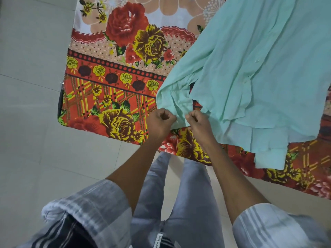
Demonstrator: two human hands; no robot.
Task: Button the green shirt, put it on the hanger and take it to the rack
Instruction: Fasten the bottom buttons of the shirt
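two hands meet at the near hem of the green shirt (250,59), each with its fingers curled into a tight fist that pinches the fabric. the left hand (161,121) grips the cloth edge on its side of a narrow fold; the right hand (198,121) grips the edge just beside it, so the two fists sit close together with only a small strip of cloth between them. whether a button lies under the fingers cannot be told. both forearms reach forward and slightly inward from rolled, grey-and-white striped sleeves (100,203) at the bottom of the view.

the shirt lies spread and rumpled on a floral bedsheet (111,72), filling the right and upper right of the view. its front panels part near the hem, where a dark gap shows between two folds. one small pale button (257,60) shows on the cloth well above the hands. a cuffed shirt sleeve (268,158) trails toward the near edge of the sheet, to the right of the right forearm.

the bedsheet carries large red and yellow roses, a dotted band and a plaid border, and its left edge ends over a pale tiled floor (30,104). the person's legs, in light grey trousers (188,203), stand on the tiles below the hands.
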